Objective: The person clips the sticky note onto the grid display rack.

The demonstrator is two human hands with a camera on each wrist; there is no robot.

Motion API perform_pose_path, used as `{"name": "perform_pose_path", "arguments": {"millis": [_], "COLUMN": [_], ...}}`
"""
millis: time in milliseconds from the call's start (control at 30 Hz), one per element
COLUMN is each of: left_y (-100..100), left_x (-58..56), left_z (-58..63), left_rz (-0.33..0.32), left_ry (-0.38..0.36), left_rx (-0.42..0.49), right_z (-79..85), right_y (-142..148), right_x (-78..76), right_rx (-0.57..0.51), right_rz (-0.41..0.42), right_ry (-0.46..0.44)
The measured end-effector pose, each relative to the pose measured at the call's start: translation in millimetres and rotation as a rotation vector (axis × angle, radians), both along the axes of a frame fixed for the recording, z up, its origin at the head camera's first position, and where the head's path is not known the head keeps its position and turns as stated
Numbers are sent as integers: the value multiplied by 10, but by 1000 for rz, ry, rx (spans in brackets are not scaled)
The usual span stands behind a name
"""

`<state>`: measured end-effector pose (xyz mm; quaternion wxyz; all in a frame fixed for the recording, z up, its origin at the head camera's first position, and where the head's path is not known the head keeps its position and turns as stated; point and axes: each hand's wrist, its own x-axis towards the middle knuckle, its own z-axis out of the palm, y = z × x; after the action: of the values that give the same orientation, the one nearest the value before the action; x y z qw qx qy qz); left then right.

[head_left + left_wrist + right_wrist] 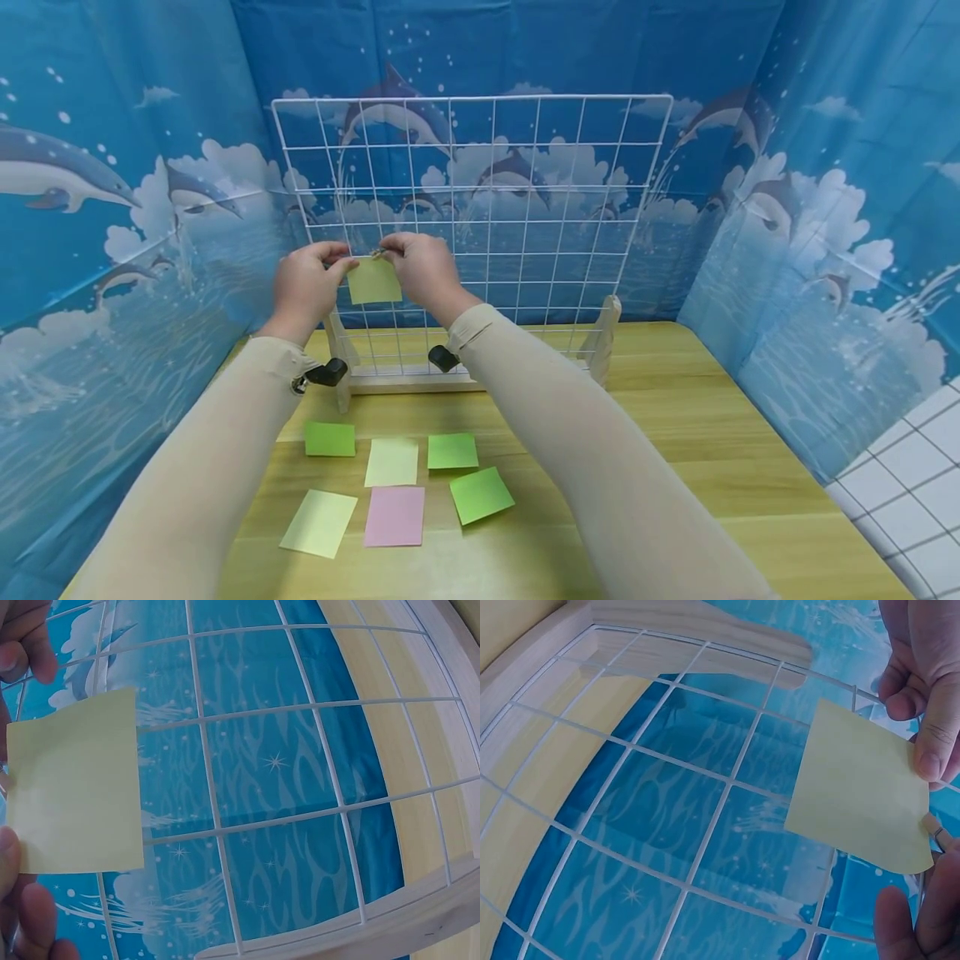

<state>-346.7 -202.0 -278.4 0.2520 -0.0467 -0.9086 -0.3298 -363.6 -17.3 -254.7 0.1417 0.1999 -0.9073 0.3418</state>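
A pale yellow sticky note point(375, 282) lies against the front of a white wire grid point(510, 254), near its left side. My left hand point(306, 285) pinches the note's upper left corner, thumb in front. At the top edge, my right hand point(426, 268) holds a small wooden clothespin point(933, 828) between thumb and finger. Its tip meets the note's edge in the right wrist view, and my fingers hide most of it. The note's lower part hangs flat and free in the left wrist view.
Wooden feet point(603, 342) hold the grid upright on a wood-grain table point(675, 433). In front lie green notes point(330, 439), pale yellow notes point(318, 523) and one pink note point(394, 517). A blue dolphin-print curtain point(525, 50) surrounds the table's back and sides.
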Motion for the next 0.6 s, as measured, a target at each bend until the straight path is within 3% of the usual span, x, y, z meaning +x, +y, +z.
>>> {"name": "perform_pose_path", "arguments": {"millis": [267,600], "left_y": [-1,-11], "left_x": [-15,-24], "left_z": [-28,-50], "left_rz": [2,0], "left_ry": [35,46], "left_rx": [-1,-6], "right_z": [22,29], "right_y": [-5,-25], "right_x": [-9,-11], "right_rx": [93,148], "right_rz": [11,27], "right_ry": [59,68]}}
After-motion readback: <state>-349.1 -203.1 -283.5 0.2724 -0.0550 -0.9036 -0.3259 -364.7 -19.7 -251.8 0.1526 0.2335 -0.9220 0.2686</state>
